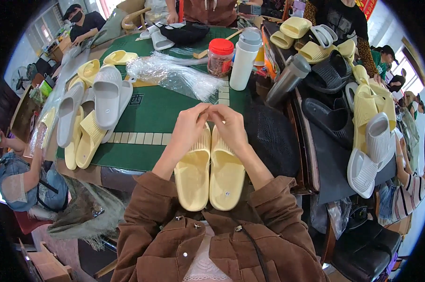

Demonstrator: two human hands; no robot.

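A pair of pale yellow slide slippers (192,181) lies side by side before me, heels toward my body, with a small round sticker in the right one. My left hand (189,124) and my right hand (228,126) meet over their toe ends, fingertips pressed together in a pinch. Whatever sits between those fingers is hidden or too thin to make out. Just beyond, a bundle of thin translucent plastic strands (189,80) spreads across the green table mat (139,113).
Grey slippers (107,91) and yellow ones (91,136) pile up at left. At right, yellow, grey and black slippers (326,115) cover a dark surface. A red-lidded jar (220,58), white bottle (243,63) and steel tumbler (287,81) stand beyond my hands. Other people are around.
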